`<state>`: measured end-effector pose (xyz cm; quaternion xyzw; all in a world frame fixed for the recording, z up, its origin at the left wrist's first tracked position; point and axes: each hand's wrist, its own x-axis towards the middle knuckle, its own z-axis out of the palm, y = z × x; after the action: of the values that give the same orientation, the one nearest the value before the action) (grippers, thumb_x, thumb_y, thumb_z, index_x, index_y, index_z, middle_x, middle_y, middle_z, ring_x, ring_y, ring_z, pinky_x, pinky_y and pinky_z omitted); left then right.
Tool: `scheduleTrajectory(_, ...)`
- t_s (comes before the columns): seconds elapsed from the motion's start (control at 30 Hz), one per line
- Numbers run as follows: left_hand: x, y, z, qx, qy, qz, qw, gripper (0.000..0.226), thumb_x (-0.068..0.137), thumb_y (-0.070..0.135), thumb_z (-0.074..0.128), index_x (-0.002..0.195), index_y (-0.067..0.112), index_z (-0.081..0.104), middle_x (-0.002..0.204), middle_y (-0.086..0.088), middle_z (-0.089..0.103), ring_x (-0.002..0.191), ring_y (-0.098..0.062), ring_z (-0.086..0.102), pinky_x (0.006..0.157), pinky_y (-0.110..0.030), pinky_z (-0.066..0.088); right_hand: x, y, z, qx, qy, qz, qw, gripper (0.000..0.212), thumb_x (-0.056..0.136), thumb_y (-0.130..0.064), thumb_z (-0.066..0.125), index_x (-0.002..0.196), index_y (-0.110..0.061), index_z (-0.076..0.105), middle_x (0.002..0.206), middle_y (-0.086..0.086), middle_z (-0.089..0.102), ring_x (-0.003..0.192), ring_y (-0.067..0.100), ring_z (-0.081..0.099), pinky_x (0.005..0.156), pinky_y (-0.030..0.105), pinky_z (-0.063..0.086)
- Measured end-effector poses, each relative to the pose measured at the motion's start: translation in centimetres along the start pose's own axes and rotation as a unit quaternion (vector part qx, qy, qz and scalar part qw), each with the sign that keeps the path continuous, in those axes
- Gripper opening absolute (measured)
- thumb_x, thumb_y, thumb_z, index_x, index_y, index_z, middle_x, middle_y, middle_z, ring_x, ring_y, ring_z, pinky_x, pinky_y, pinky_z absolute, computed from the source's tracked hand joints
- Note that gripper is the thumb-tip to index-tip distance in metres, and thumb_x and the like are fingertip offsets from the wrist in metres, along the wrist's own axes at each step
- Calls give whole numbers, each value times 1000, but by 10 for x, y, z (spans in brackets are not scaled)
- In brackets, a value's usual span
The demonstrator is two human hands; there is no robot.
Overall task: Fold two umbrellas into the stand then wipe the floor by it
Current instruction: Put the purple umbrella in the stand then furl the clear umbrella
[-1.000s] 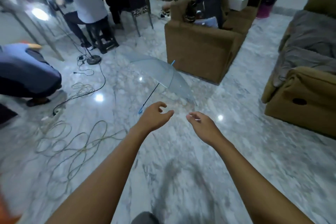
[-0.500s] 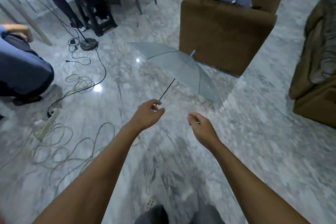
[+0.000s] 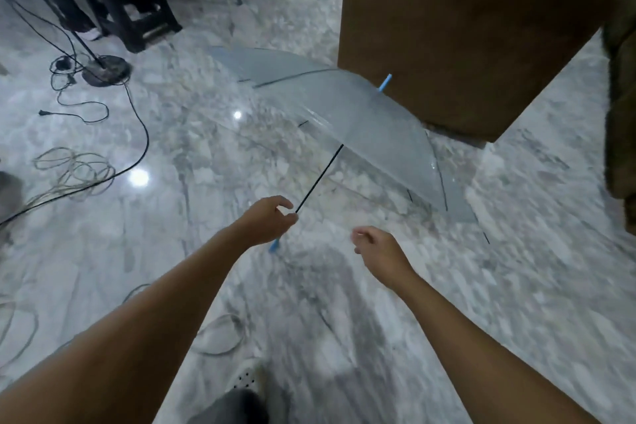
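Note:
A clear plastic umbrella (image 3: 358, 120) lies open on the marble floor (image 3: 516, 268), canopy tilted toward a brown armchair. Its blue tip (image 3: 384, 83) points up and back, and a thin black shaft (image 3: 320, 179) runs down toward me. My left hand (image 3: 268, 220) sits over the handle with fingers curled around it. The blue handle end (image 3: 274, 246) pokes out below that hand. My right hand (image 3: 378, 248) hovers to the right, loosely curled and holding nothing. No second umbrella, stand or cloth is in sight.
The brown armchair (image 3: 464, 38) stands just behind the canopy. A darker sofa edge (image 3: 623, 113) is at the right. Cables (image 3: 137, 127), a round stand base (image 3: 106, 69), a black stool (image 3: 144, 21) and a person's legs crowd the far left. My shoe (image 3: 246, 377) shows below.
I have stepped closer and the view has tipped down. My left hand moved forward onto the umbrella handle and curled around it. The right hand stayed beside it, empty.

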<state>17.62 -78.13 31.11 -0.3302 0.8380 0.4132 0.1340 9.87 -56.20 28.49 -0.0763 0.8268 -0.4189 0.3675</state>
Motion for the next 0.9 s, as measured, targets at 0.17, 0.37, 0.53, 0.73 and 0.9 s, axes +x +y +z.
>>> scheduleTrajectory(0.17,140,-73,61,-14,-10,34,999,42,93,38,61,128,16,57,113,-8,66,82,-14,57,75,-25,44,138,49,48,69,30,1,997,23,98,-32,55,116,-21,65,120,1,66,107,18,65,90,40,55)
scheduleTrajectory(0.37,265,-126,136,-48,9,50,998,70,94,52,53,149,12,33,140,-11,50,122,-23,51,100,-29,38,247,89,73,88,103,-62,989,12,96,-29,58,104,-24,65,113,9,68,113,28,64,84,39,54)
scheduleTrajectory(0.53,321,-127,168,-63,-3,81,995,63,103,37,41,153,5,20,155,-15,32,140,-30,36,109,-33,32,257,110,65,66,136,-103,983,14,99,-29,55,110,-23,62,123,14,67,114,28,65,85,38,54)
scheduleTrajectory(0.73,327,-108,174,-103,-51,108,988,34,103,27,38,121,5,56,87,-9,66,64,-25,66,67,-30,51,250,127,46,65,178,-106,976,14,98,-30,54,88,-30,63,115,9,71,107,29,68,91,46,55)
scheduleTrajectory(0.9,289,-75,197,-175,-186,188,948,20,104,25,42,105,9,54,81,-7,68,67,-26,73,74,-35,58,255,134,34,82,223,-87,967,23,97,-33,50,94,-16,65,121,16,68,109,30,65,87,41,52)
